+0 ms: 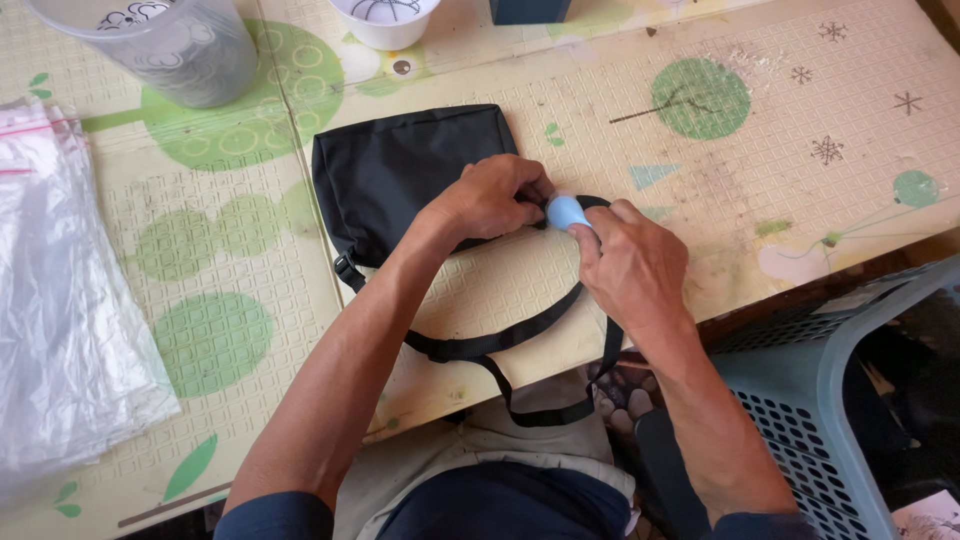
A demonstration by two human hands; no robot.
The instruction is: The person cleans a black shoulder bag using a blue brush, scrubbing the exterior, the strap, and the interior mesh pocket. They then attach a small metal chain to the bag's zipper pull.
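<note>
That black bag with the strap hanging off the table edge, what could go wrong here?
The strap loops over the table edge toward the person's lap; a snag might drag the black bag. The small blue object, pinched between the fingers of both hands, could slip out and perhaps drop toward the grey basket.

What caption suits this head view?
Both hands, left and right, press a blue object against a black bag.

The black shoulder bag (405, 170) at centre frame looks like matt woven cloth, its strap (500, 345) flat webbing with a small plastic buckle (346, 270). The pale blue oval piece (566, 212) beside it seems smooth plastic. The patterned table mat (780, 130) has an embossed grid texture, scuffed. At left, clear plastic bags (70, 310) shine glossy and wrinkled. The grey basket (820, 400), lower right, is perforated matt plastic.
</note>
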